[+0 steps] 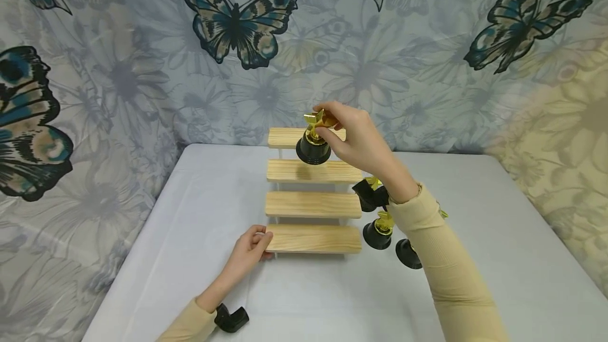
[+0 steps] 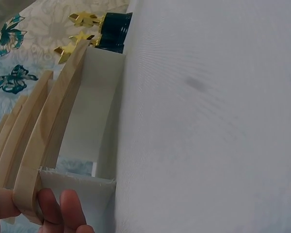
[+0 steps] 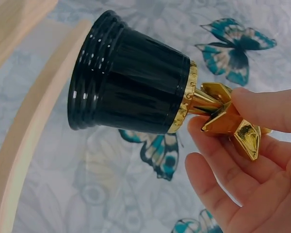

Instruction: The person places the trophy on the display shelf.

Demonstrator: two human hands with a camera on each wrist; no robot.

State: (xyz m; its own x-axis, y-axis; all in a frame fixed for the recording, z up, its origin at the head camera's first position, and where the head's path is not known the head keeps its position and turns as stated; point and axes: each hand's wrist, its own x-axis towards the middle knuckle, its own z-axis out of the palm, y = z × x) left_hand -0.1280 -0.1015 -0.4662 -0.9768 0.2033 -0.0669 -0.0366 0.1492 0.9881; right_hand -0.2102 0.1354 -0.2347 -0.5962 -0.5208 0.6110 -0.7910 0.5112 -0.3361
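My right hand (image 1: 353, 133) pinches the gold star top of a small trophy (image 3: 136, 73) between thumb and fingers. Its black base hangs over the upper steps of a wooden tiered stand (image 1: 313, 205), overlapping the back step in the head view. In the right wrist view the base's ribbed bottom faces the pale wood edges (image 3: 29, 126). My left hand (image 1: 253, 247) grips the left end of the front step, thumb on top and fingers underneath. The left wrist view shows those fingertips (image 2: 70, 208) beside the stand's white side support (image 2: 80, 187).
Several more star trophies (image 1: 378, 234) stand right of the stand, partly hidden by my right sleeve (image 1: 442, 257). Black wrist-worn pieces (image 1: 231, 319) show at both wrists. A white cloth (image 1: 209, 189) covers the table; a butterfly-patterned backdrop (image 1: 309, 78) rises behind and beside it.
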